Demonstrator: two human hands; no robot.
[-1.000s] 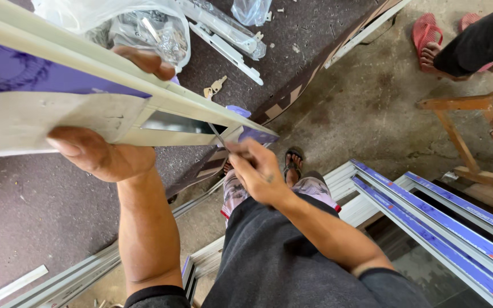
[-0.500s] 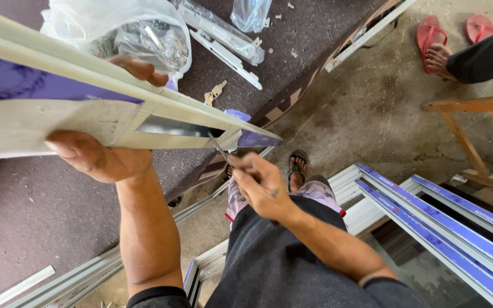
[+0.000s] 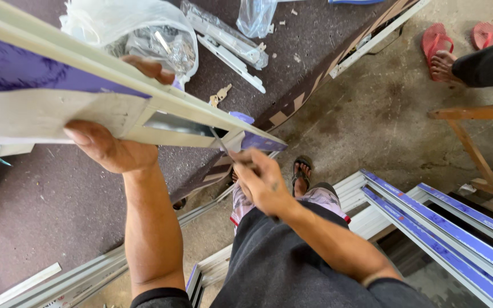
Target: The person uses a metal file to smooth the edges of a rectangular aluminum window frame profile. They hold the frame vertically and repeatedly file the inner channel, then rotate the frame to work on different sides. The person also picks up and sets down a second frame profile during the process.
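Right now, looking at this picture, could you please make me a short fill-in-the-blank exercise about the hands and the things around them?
1. The left hand grips the pale frame profile from ____.
2. The right hand holds a thin tool at the profile's rectangular ____.
3. The protective film on the profile is ____.
4. The person nearby wears ____ sandals.

Missing words: below; cut-out; purple; red

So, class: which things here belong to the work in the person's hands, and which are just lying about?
In use: left hand gripping the white frame profile; right hand holding a thin tool at its cut-out.

Lying about: plastic bag of fittings, keys, stacked profiles, wooden stool.
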